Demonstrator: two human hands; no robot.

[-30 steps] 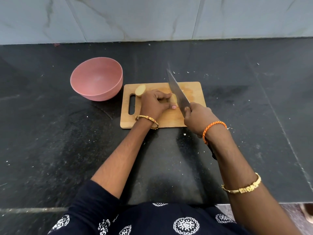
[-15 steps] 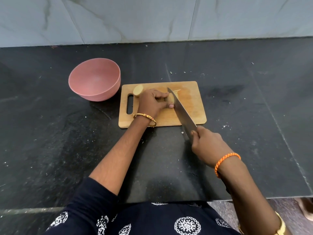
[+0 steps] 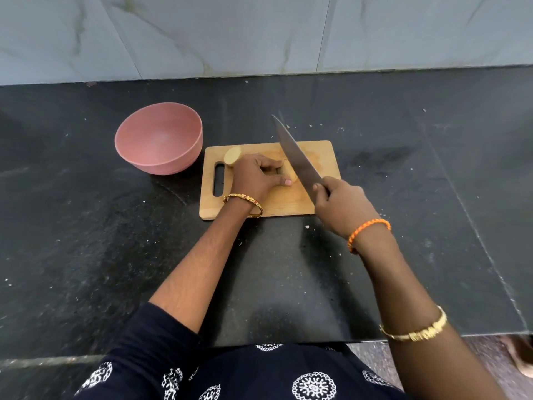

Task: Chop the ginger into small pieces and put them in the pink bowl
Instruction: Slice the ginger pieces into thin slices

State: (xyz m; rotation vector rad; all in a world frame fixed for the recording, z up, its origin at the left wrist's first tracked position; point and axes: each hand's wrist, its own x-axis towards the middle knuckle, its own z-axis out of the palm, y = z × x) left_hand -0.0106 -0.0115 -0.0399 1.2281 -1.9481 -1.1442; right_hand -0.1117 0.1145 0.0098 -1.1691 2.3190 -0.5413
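Slicing underway mid-board: left hand (image 3: pixel 256 176) fingers curled pinching ginger (image 3: pixel 292 176), right hand (image 3: pixel 341 207) wrapped round knife (image 3: pixel 297 157); next, a clean downstroke beside those fingertips.

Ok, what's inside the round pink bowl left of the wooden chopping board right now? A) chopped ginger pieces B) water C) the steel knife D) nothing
D: the round pink bowl shows only its bare inner surface; the ginger piece still lies on the wooden chopping board.
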